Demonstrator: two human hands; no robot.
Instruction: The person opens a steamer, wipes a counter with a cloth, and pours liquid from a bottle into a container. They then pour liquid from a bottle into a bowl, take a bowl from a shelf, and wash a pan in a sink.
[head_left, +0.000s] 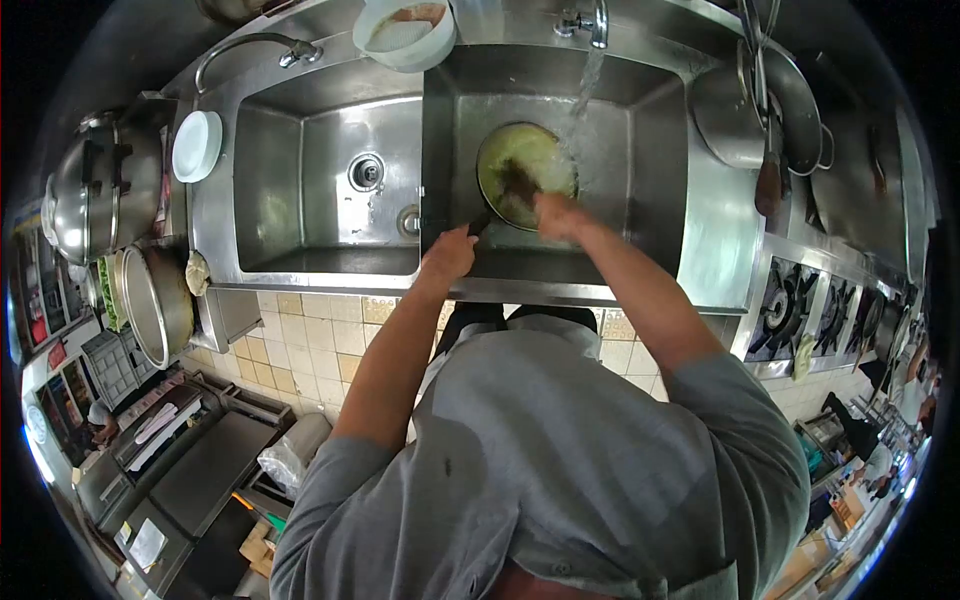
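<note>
A round frying pan (525, 140) with cloudy yellow-green liquid sits in the right basin of the steel sink (655, 160). My left hand (452, 252) is closed around its dark handle (481, 222). Over the pan, my right hand (562, 217) is closed on a dark brown scrubber (516, 182) that dips into the liquid. Its exact kind is blurred by motion and splashing. Water runs from the right faucet (600, 25) and falls at the pan's upper right edge.
A white tub (404, 50) stands behind the sink divider. To the left are a white lid-like dish (197, 146) and large pots (157, 305). Deep pans (727, 115) stand at the right, near a gas stove (785, 310). The left basin (335, 220) has a drain.
</note>
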